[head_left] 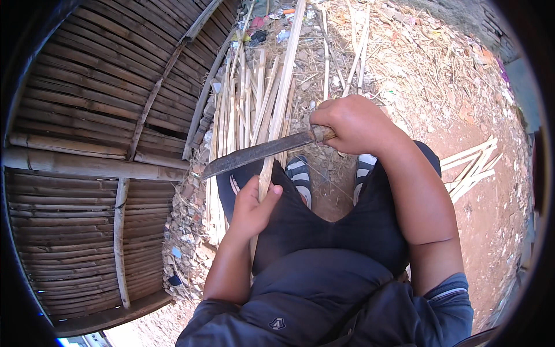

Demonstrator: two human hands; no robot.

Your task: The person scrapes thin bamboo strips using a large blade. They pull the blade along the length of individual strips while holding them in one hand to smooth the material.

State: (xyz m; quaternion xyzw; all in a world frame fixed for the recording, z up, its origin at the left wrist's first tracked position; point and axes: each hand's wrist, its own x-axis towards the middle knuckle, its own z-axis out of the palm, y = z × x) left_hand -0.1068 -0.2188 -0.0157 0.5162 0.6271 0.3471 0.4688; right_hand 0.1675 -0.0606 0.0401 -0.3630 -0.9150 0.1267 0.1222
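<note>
My right hand is closed around the handle of a machete, whose long dark blade points left, away from my knees. The blade lies across a pale bamboo strip. My left hand grips that strip below the blade, with the thumb along its side. From my left hand the strip runs up and away past the top edge of the view. Its near end passes down beside my left thigh. Whether the blade cuts into the strip or only rests on it, I cannot tell.
Many split bamboo strips lie in a pile at my left, beside a slatted bamboo wall. More strips lie on the dirt at the right. Shavings and rubble cover the ground ahead. My sandalled feet are below the blade.
</note>
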